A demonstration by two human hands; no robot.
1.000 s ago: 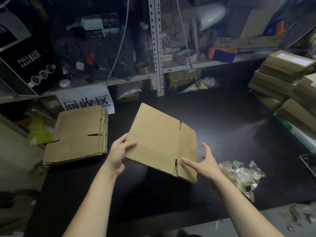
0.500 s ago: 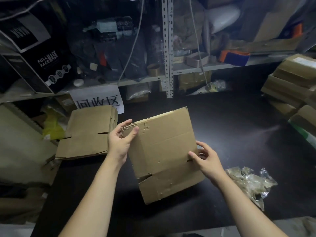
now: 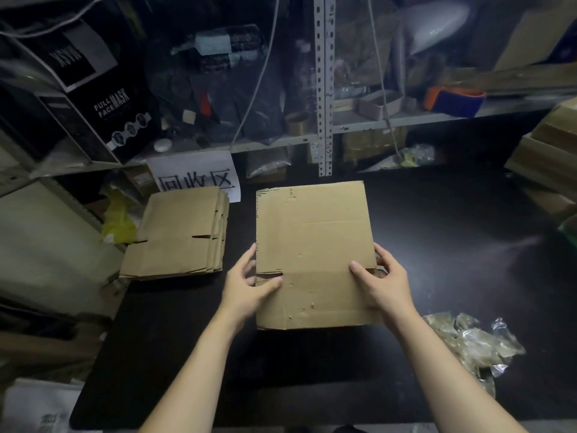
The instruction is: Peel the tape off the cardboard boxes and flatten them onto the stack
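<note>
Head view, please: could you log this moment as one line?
box: flattened, held by both hands | left hand: grips left edge | right hand: grips right edge | stack: left of box, apart

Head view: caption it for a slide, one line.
Flattened box held by left hand and right hand, right of the stack on the dark table.

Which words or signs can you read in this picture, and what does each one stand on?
"FULL FACE MASK": black box on the left shelf.
"MASK", upside down: grey panel above it.
"回收区": white paper sign behind the stack of flattened boxes.
Print on the white bag, bottom left: too blurred to read.
</note>
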